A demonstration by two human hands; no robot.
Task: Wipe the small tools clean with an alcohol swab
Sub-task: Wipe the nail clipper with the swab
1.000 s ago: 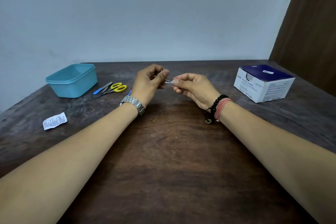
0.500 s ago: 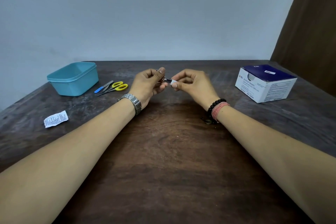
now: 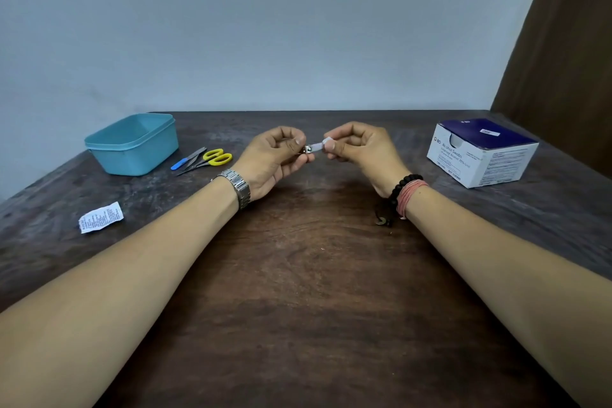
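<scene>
Head view: mid-wipe above worktop (image 3: pixel 298 275). Left hand (image 3: pixel 271 156) fingers pinching small metal tool (image 3: pixel 308 150), likely nail clipper; right hand (image 3: pixel 359 149) fingers pinching alcohol swab (image 3: pixel 318 146) against it. Scissors (image 3: pixel 212 159) and blue-handled tool (image 3: pixel 188 159) beside teal tub (image 3: pixel 132 159), seemingly pending

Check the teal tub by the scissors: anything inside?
Teal tub has no lid on. Only the upper part of its inner far wall shows, bare teal. The near wall hides the floor, so contents cannot be ruled out.
</scene>
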